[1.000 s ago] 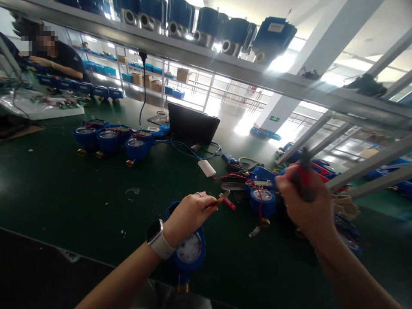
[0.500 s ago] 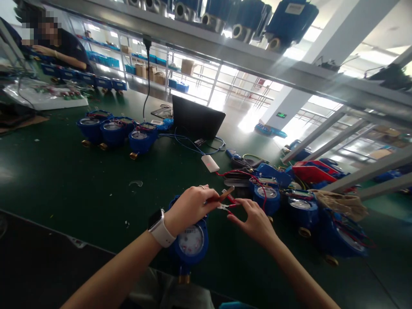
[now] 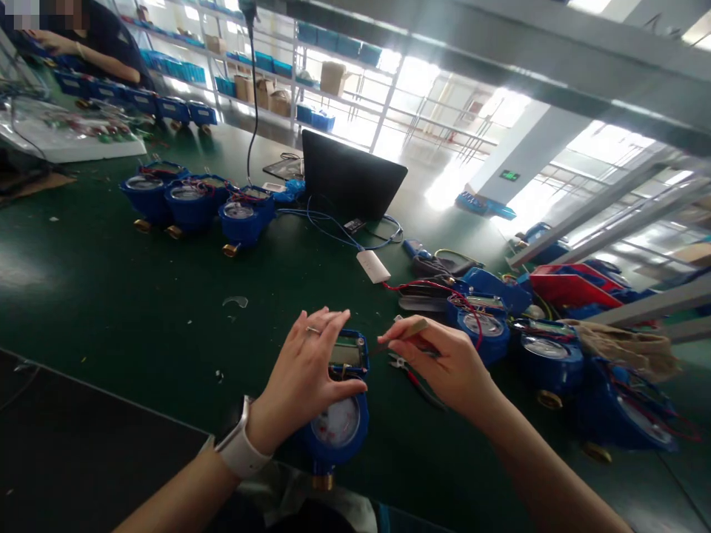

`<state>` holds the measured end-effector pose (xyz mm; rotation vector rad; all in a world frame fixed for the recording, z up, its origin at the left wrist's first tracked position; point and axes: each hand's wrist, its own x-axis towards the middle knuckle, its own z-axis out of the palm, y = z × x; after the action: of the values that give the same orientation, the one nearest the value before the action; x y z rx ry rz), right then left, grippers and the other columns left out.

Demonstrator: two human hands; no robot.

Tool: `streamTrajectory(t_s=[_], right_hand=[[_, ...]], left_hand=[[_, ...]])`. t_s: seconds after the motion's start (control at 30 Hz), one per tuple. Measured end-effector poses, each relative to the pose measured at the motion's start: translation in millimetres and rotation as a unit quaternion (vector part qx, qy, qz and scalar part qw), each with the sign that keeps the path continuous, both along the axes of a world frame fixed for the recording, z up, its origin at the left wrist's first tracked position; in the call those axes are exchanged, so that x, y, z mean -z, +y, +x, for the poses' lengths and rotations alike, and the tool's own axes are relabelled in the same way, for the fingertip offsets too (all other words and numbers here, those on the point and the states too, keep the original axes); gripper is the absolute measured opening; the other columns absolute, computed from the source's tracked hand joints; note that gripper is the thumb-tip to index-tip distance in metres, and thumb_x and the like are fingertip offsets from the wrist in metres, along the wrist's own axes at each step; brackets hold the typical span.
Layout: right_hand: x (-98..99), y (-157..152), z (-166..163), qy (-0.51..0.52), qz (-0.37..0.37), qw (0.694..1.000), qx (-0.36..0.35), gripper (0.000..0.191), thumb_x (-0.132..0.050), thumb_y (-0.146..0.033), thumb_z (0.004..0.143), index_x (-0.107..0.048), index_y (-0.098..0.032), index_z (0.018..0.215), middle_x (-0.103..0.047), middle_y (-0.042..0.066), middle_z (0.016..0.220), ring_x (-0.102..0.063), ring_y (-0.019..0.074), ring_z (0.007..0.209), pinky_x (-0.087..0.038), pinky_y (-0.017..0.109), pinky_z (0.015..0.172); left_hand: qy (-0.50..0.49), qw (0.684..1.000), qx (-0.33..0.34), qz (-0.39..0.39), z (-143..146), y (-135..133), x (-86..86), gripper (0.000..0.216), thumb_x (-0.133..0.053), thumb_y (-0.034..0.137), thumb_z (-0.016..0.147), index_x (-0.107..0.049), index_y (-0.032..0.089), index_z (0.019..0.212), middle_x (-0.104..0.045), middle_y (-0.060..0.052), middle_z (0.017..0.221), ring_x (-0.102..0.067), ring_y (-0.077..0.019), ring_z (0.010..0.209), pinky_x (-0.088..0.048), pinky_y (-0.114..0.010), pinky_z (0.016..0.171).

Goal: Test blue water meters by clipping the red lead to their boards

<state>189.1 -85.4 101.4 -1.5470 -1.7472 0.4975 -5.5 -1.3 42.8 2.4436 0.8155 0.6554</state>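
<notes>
Slim brown stick-like tool [image 3: 418, 329], moved from left hand [image 3: 305, 370] to right hand [image 3: 441, 363], whose thumb and fingers are pinched on it; red-handled metal pliers [image 3: 414, 380], now released, lying beside the right hand; left hand thereby bare of tools, fingers apart over the blue plastic meter [image 3: 340, 428], contact uncertain; meter rounded, clear-dialled, brass-ended, with rectangular display, on smooth dark-green bench [image 3: 178, 311] before the person

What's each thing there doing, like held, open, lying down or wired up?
Left hand: open, over the nearest meter
Right hand: closed on a thin brown tool
Nearest meter: face up, partly hidden
Pliers: lying down
White box: wired at both ends
Black panel: standing, tilted
Three meters left of it: lined up, wires showing
</notes>
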Motion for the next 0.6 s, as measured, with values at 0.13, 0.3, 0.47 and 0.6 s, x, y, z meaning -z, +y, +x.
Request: streamTrajectory(t_s=[0.13, 0.3, 0.47, 0.6], right_hand=[[2.3, -2, -5, -0.032, 0.025, 0.998, 0.043, 0.009, -0.063, -0.026, 0.092, -0.066, -0.018, 0.086, -0.072, 0.002, 0.076, -0.066, 0.0143, 0.063, -0.053, 0.024, 0.058], [3.0, -3, -14, -0.044, 0.040, 0.993, 0.101, 0.007, -0.067, -0.019, 0.088, -0.065, -0.018, 0.082, -0.069, -0.002, 0.071, -0.064, 0.0095, 0.054, -0.049, 0.017, 0.050], [-5.7, -3, -8, -0.076, 0.031, 0.996, 0.036, 0.007, -0.063, -0.012, 0.090, -0.064, -0.020, 0.091, -0.073, 0.001, 0.084, -0.070, 0.0116, 0.067, -0.055, 0.018, 0.060], [-17.2, 7, 11, -0.099, -0.005, 0.986, -0.132, 0.015, -0.056, -0.010, 0.094, -0.063, -0.020, 0.103, -0.074, 0.004, 0.096, -0.072, 0.0144, 0.086, -0.057, 0.023, 0.077]], left_hand=[[0.002, 0.999, -0.029, -0.016, -2, -4, 9.6, 0.068, -0.081, 0.038, 0.075, -0.050, 0.015, 0.131, -0.066, -0.016, 0.126, -0.062, -0.0337, 0.118, -0.047, -0.056, 0.104], [-0.012, 0.999, -0.037, 0.002, -1, -4, 9.7, 0.069, -0.082, 0.038, 0.073, -0.050, 0.015, 0.130, -0.068, -0.016, 0.123, -0.063, -0.0344, 0.114, -0.050, -0.055, 0.099], [-0.013, 1.000, -0.025, 0.012, -3, -5, 11.3, 0.068, -0.082, 0.038, 0.075, -0.049, 0.015, 0.130, -0.068, -0.015, 0.122, -0.063, -0.0339, 0.113, -0.051, -0.054, 0.099], [-0.016, 1.000, -0.015, 0.007, -4, -4, 12.3, 0.065, -0.081, 0.036, 0.076, -0.049, 0.016, 0.129, -0.068, -0.014, 0.123, -0.063, -0.0333, 0.115, -0.048, -0.055, 0.102]])
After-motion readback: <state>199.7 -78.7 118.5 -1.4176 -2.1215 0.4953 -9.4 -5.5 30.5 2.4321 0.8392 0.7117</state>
